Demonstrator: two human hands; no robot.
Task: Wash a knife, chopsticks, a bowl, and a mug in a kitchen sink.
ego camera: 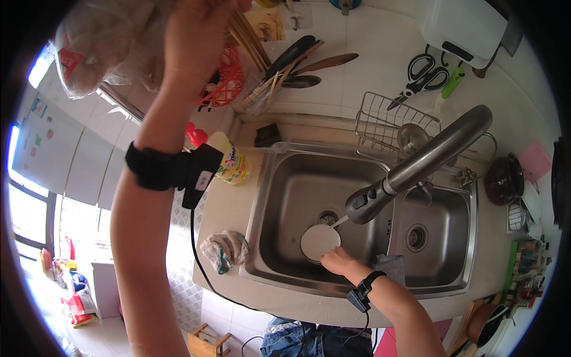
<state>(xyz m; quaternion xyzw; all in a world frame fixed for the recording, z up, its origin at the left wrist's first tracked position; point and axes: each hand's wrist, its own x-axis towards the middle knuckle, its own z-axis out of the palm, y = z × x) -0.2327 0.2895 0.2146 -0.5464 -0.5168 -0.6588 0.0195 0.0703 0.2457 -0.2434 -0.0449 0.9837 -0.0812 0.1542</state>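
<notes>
My right hand [337,260] grips the rim of a white bowl [320,242] in the larger basin of a steel double sink [294,192]. A thin stream of water runs from the pull-out faucet [419,165] near the bowl's far edge. High at the upper left, my left hand [200,18] reaches up beside bamboo chopsticks [250,40] and a red plastic basket [226,80]; its fingertips are partly cut off by the picture's edge, and whether it holds anything is unclear.
Left of the sink are a yellow dish soap bottle [232,160] and a crumpled cloth [225,250]. A wire rack [392,120] stands behind the basin, with scissors [419,80] hanging above. A mesh cloth [390,267] lies on the sink's front edge. Plastic bags [102,49] hang upper left.
</notes>
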